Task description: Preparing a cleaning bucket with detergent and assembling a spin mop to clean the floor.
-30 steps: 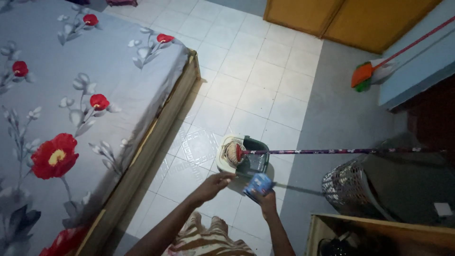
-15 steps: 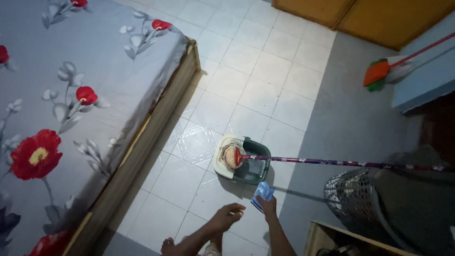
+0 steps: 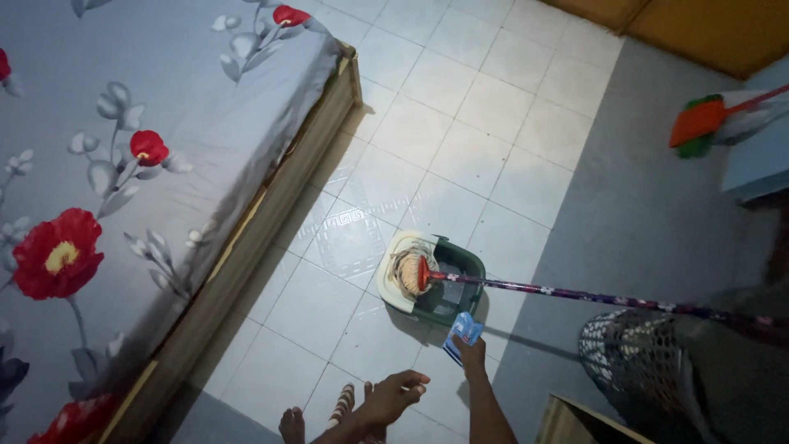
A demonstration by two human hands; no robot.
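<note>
Just below green plastic mop bucket (image 3: 448,284): right hand (image 3: 472,355) pinched on small blue packet (image 3: 463,334), packet held up near bucket's lower rim, not touching. Left hand (image 3: 393,395) lower left of bucket, empty, fingers loosely curled, hands apart. Bare foot (image 3: 289,425) left of left hand. Mop head, red-collared string type (image 3: 408,271), sits in bucket's cream wringer; purple patterned handle (image 3: 592,297) runs right from bucket over dark mesh basket (image 3: 629,358). Bed with grey red-flower sheet (image 3: 123,164) well left of bucket. Orange-green broom (image 3: 697,125) far upper right.
</note>
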